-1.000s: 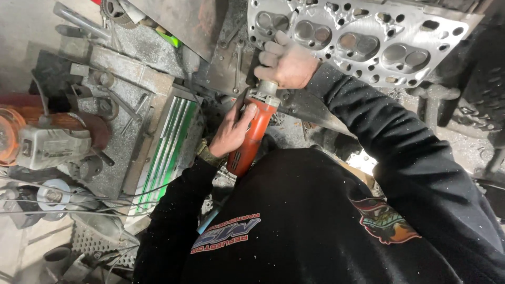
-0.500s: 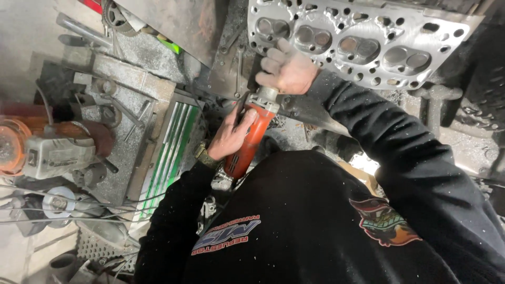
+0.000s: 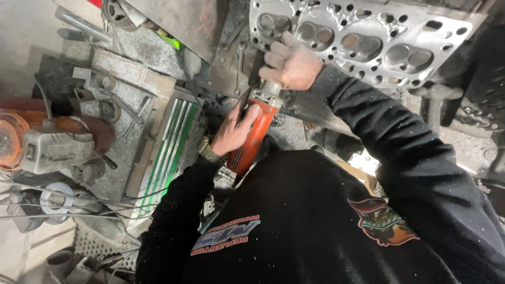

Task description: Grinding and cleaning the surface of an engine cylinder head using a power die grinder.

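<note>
I hold an orange-bodied power grinder [image 3: 253, 138] with both hands in front of my chest. My left hand [image 3: 233, 131] wraps around the orange body. My right hand [image 3: 291, 64] grips the silver head end of the tool, its fingers lying against the lower edge of a grey metal cylinder head [image 3: 368, 39] with round chambers and several holes. The tool's working tip is hidden under my right hand. My black sleeves and sweatshirt fill the lower part of the view.
A white and green striped case [image 3: 169, 152] lies left of my left arm. Further left sit an orange and grey power tool [image 3: 44, 144], dusty metal parts and wires. A rusty metal plate [image 3: 184, 21] stands above.
Both hands stay on the grinder in the same grip. The view has drifted slightly, with the things on the left shifting a little.
</note>
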